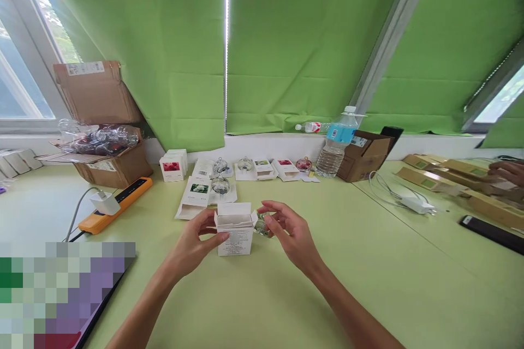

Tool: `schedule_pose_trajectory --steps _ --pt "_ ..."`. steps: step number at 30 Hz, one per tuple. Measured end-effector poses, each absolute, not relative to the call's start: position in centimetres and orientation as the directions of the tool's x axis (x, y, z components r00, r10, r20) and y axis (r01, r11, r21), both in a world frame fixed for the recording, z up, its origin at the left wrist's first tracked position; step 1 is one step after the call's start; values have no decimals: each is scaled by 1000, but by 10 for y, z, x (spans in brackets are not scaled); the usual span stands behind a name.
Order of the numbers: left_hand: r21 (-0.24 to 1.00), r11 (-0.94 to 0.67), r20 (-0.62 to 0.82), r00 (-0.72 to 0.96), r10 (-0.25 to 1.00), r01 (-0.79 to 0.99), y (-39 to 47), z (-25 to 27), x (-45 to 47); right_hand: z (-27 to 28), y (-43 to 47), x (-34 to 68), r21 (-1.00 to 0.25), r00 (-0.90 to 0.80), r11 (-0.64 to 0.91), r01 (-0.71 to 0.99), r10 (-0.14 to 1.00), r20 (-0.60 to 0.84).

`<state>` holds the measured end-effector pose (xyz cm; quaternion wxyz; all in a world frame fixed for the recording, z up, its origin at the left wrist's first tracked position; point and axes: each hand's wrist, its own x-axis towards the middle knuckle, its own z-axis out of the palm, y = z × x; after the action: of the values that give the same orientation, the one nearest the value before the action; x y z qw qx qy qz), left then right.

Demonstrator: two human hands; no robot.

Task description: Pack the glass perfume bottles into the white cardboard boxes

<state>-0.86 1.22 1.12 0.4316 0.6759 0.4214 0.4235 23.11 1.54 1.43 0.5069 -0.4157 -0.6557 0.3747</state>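
Observation:
A small white carton [234, 241] stands upright on the table in front of me, its top flaps up and printed text on its near side. My left hand [194, 242] grips the carton's left side, with the thumb across the front. Just right of the carton, my right hand [293, 234] has its fingers closed around a small round glass bottle [261, 226], partly hidden by them. Behind lie an opened white carton with a white flower picture [195, 194], a clear round bottle [221, 185] and a pink-red round bottle [304, 164].
An orange power strip [114, 208] and an open cardboard box [114, 166] are at left. At back right stand a large water bottle [332, 150] and a brown box [362, 157]. Farther right are a white charger [417, 205], a black phone-like object [493, 234] and another person's hand [507, 172].

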Motion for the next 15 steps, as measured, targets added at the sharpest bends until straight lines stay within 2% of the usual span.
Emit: schedule_pose_trajectory --steps 7,15 --pt "940 -310 257 296 920 146 8 10 -5 12 20 229 -966 -246 257 38 939 240" --pt "837 -483 451 174 875 258 8 -1 3 5 21 226 -966 -258 260 14 934 248"
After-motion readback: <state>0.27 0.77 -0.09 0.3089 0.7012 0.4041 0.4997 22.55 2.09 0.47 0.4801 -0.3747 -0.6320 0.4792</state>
